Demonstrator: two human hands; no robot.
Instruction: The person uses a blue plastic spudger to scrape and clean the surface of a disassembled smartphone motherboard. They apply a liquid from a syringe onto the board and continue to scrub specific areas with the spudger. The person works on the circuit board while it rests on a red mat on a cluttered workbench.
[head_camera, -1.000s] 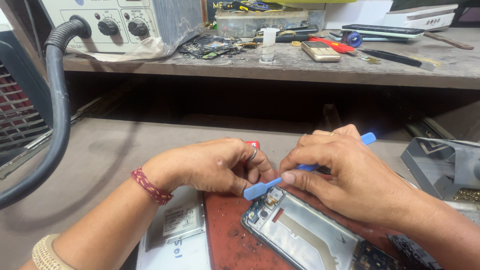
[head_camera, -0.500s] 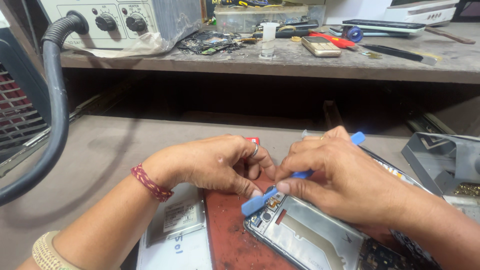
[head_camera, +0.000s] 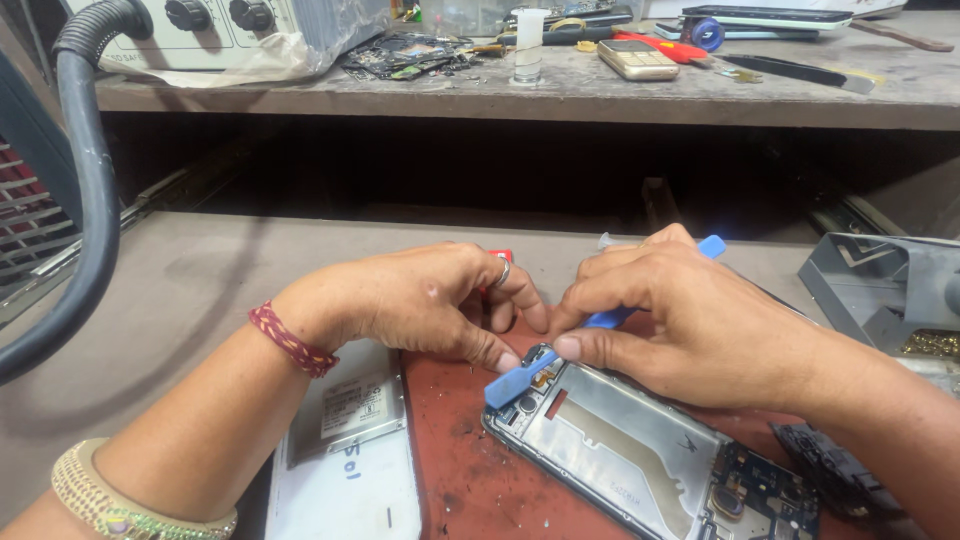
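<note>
While the left hand (head_camera: 420, 300) presses curled fingers against its top corner, the opened phone (head_camera: 640, 450), silver frame and circuitry bared, lies on a red mat (head_camera: 460, 470), the right hand (head_camera: 690, 320) pinching a blue pry tool (head_camera: 520, 378) there.

Both forearms came in from the lower corners and met at mid-frame, low. Left hand (head_camera: 420, 300) lay palm down, knuckles up, wrist bent slightly inward. Its fingers curled under; thumb stretched right, tip pressed down, just short of the right hand. Ring on one curled finger. Woven red band at the left wrist, beaded gold bangle further up the forearm. Right hand (head_camera: 690, 320) lay palm down, back toward the camera, fingers bunched in a pinch. Thumb ran along the underside, tip pointing left, close to the left thumb tip. Index and middle fingers bent over the top. Fingertips of both hands nearly touched.
</note>
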